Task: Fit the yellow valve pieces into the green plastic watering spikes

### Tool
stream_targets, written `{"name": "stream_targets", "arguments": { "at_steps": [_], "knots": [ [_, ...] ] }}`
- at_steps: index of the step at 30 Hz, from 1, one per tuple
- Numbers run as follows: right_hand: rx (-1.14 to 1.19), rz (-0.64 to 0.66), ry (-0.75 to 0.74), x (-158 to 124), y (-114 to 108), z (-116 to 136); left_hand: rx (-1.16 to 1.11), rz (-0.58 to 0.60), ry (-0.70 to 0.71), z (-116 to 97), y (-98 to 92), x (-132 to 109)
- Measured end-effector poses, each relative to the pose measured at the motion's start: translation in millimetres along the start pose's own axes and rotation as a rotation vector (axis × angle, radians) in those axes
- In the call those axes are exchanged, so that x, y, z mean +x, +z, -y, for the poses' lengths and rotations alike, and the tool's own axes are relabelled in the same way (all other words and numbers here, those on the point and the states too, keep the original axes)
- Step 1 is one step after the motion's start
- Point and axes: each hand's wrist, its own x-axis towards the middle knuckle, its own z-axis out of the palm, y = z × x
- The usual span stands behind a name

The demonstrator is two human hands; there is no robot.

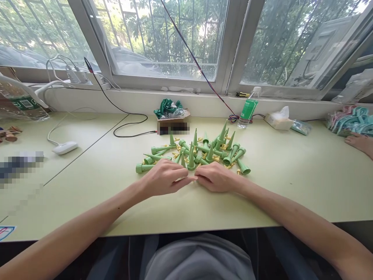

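Note:
Several green cones [190, 157] with ribbed caps lie and stand in a pile at the middle of the table, small yellow fittings [216, 158] scattered among them. In front of the pile, my left hand [166, 177] is closed, its fingertips touching those of my right hand. My right hand [215, 177] is closed as well. Whatever is pinched between the fingertips is mostly hidden; a tiny yellowish bit shows just below them.
Behind the pile sits a small cardboard box [173, 119] with green plastic. A water bottle [248, 109] and a tissue box [279, 119] stand near the window sill. Another person's hand [359, 143] rests by wrapped hangers [352, 121] at right. A white mouse-like device [65, 147] lies left.

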Motion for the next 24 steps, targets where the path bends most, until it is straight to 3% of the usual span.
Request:
{"name": "stream_targets", "arguments": {
  "at_steps": [5,13,20,24],
  "knots": [
    [-0.023,-0.038,0.000,-1,3,-8,-0.085,-0.024,-0.066,-2,-1.2,1],
    [-0.083,-0.045,-0.005,0,5,-13,-0.122,-0.013,0.102,-16,12.6,-1],
    [-0.117,-0.029,0.025,1,4,-14,-0.186,-0.074,0.109,-17,22.7,-5],
    [-0.122,-0.030,0.040,2,3,-13,-0.194,-0.193,0.124,-13,19.7,-4]
  ]
}}
